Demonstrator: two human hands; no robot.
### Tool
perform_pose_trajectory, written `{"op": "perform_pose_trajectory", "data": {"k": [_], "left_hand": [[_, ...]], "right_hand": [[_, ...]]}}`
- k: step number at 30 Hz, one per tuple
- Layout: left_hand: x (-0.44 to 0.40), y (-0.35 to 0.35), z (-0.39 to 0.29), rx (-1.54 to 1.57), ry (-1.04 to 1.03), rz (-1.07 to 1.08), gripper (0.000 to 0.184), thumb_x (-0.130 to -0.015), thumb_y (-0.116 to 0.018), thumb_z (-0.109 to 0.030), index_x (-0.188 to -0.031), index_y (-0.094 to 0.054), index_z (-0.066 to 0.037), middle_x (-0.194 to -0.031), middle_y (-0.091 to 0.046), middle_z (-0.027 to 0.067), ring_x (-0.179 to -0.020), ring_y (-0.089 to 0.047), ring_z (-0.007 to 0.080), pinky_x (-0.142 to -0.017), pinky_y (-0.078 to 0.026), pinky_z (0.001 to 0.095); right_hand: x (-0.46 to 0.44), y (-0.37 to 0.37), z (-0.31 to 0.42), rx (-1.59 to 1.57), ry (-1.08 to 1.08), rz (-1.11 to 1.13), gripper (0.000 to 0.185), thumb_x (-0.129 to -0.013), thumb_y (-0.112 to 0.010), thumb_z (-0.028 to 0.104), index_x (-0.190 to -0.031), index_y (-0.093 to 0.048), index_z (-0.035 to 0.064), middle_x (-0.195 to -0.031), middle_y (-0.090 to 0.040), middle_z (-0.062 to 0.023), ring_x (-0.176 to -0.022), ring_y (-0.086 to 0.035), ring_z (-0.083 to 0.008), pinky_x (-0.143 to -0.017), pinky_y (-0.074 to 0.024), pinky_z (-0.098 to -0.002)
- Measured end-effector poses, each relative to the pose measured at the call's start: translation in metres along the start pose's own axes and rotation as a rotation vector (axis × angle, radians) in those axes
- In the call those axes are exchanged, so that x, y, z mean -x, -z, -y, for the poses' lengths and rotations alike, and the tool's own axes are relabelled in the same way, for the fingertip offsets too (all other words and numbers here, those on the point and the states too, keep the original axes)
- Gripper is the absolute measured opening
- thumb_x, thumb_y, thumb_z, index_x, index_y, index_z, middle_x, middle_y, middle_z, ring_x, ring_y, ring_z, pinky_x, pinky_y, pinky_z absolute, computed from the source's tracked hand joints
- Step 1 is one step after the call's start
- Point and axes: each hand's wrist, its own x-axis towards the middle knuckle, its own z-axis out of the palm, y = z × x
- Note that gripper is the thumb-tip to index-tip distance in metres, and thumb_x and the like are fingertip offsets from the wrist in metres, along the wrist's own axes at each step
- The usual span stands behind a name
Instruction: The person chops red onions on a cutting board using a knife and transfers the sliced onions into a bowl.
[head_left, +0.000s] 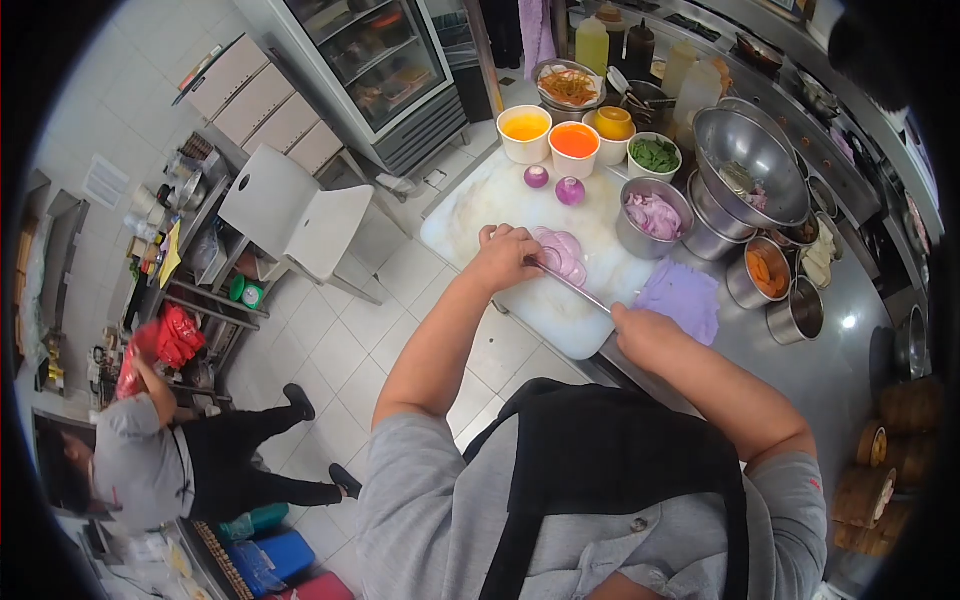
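Observation:
My right hand (645, 332) is closed around the handle of a knife (575, 285), whose blade slants across the white cutting board (470, 215). At the tip end of the blade, my left hand (505, 258) rests over the board with its fingers curled. Whatever lies under those fingers is hidden. Thin red onion slices (562, 258) lie fanned out just beside the blade. Two peeled red onion pieces, one onion (536, 177) and another onion (570, 191), sit farther up the board. A purple cloth (680, 300) lies to the right, near my right hand.
A metal pot of sliced onion (655, 212), an orange sauce tub (575, 145), a yellow tub (524, 130), a herb tub (654, 155) and a large steel bowl (750, 165) surround the board. At left, a co-worker (150, 450) handles a red bag (180, 335) near a white chair (300, 215).

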Motion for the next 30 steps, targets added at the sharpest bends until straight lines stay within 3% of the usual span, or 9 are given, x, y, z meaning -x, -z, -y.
{"op": "perform_pose_trajectory", "data": {"k": [9,11,12,14,15,17,21,23,30], "left_hand": [[-0.016,0.007,0.011,0.063,0.1,0.03,0.021,-0.072,-0.08,-0.027,-0.091,-0.072,-0.021,-0.104,-0.063,-0.0008,-0.109,-0.052,0.0227,-0.101,-0.029,0.0453],[-0.025,0.002,0.023,0.532,0.238,0.118,0.045,-0.069,-0.082,-0.024,-0.11,-0.066,-0.018,-0.106,-0.063,0.0057,-0.111,-0.053,0.0248,-0.1,-0.033,0.052],[-0.025,0.003,0.019,0.531,0.232,0.122,0.045,-0.069,-0.082,-0.024,-0.11,-0.066,-0.018,-0.106,-0.063,0.0057,-0.111,-0.053,0.0248,-0.1,-0.033,0.052],[-0.022,0.004,0.011,0.347,0.143,-0.013,0.067,-0.068,-0.081,-0.018,-0.13,-0.053,-0.017,-0.117,-0.059,0.0105,-0.121,-0.049,0.0279,-0.104,-0.033,0.0545],[-0.018,0.008,0.0,0.342,0.137,-0.01,0.067,-0.068,-0.081,-0.018,-0.13,-0.053,-0.017,-0.117,-0.059,0.0105,-0.121,-0.049,0.0279,-0.104,-0.033,0.0545],[-0.005,0.017,-0.035,-0.13,0.052,-0.156,0.08,-0.07,-0.079,-0.016,-0.14,-0.042,-0.019,-0.131,-0.051,0.013,-0.13,-0.041,0.0299,-0.111,-0.029,0.0507],[0.014,-0.003,-0.094,-0.16,-0.187,-0.208,0.079,-0.07,-0.077,-0.018,-0.141,-0.043,-0.02,-0.141,-0.044,0.0097,-0.138,-0.033,0.031,-0.113,-0.021,0.0582],[0.018,-0.016,-0.113,-0.103,-0.393,-0.193,0.066,-0.074,-0.072,-0.019,-0.136,-0.049,-0.021,-0.144,-0.044,0.0055,-0.139,-0.032,0.0297,-0.112,-0.015,0.0641],[0.009,-0.043,-0.071,-0.221,-0.3,-0.262,0.044,-0.083,-0.067,-0.023,-0.126,-0.059,-0.02,-0.145,-0.045,0.0009,-0.14,-0.033,0.0278,-0.113,-0.015,0.0633]], "right_hand": [[0.042,0.022,-0.023,0.039,-0.051,0.026,0.028,-0.086,-0.055,0.015,-0.11,-0.051,0.0009,-0.092,-0.066,-0.0211,-0.09,-0.064,-0.0389,-0.075,-0.0507,-0.0489],[0.046,0.019,-0.024,0.091,-0.034,-0.12,0.028,-0.086,-0.055,0.013,-0.111,-0.051,0.0021,-0.094,-0.065,-0.0214,-0.087,-0.065,-0.0376,-0.075,-0.0517,-0.0483],[0.046,0.017,-0.023,0.088,-0.04,-0.122,0.028,-0.086,-0.055,0.013,-0.111,-0.051,0.0021,-0.094,-0.065,-0.0214,-0.087,-0.065,-0.0376,-0.075,-0.0517,-0.0483],[0.041,0.016,-0.017,0.154,-0.09,-0.269,0.028,-0.085,-0.056,0.012,-0.111,-0.051,0.0032,-0.097,-0.063,-0.0212,-0.086,-0.066,-0.0361,-0.073,-0.0532,-0.0467],[0.038,0.015,-0.017,0.149,-0.095,-0.274,0.028,-0.085,-0.056,0.012,-0.111,-0.051,0.0032,-0.097,-0.063,-0.0212,-0.086,-0.066,-0.0361,-0.073,-0.0532,-0.0467],[0.032,0.014,-0.015,0.181,-0.114,-0.319,0.028,-0.085,-0.057,0.013,-0.11,-0.051,0.002,-0.1,-0.061,-0.0208,-0.085,-0.067,-0.0349,-0.072,-0.0546,-0.0442],[0.025,0.012,-0.007,0.156,-0.112,-0.334,0.031,-0.084,-0.06,0.014,-0.11,-0.05,0.0003,-0.1,-0.061,-0.0203,-0.086,-0.068,-0.0341,-0.072,-0.055,-0.0426],[0.026,0.011,-0.003,0.119,-0.085,-0.399,0.034,-0.082,-0.064,0.015,-0.109,-0.05,-0.0004,-0.099,-0.061,-0.0198,-0.087,-0.068,-0.0332,-0.072,-0.0552,-0.0416],[0.05,0.008,-0.025,0.09,-0.127,-0.367,0.033,-0.08,-0.066,0.014,-0.105,-0.05,0.0003,-0.1,-0.062,-0.0201,-0.089,-0.067,-0.0352,-0.074,-0.0543,-0.0432]]}}
